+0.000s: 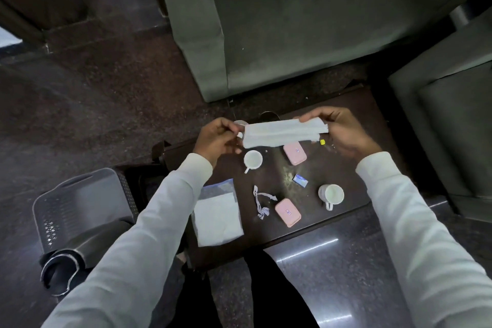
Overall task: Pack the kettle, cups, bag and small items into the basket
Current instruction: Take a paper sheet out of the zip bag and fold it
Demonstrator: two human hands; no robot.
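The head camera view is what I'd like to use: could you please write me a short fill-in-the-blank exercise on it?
1. The folded white cloth is stretched between ____ hands, the left hand and the right hand.
2. The number of pink cases, one farther and one nearer, is ____.
3. The basket stands on the ____, not the table.

Missing words: both; two; floor
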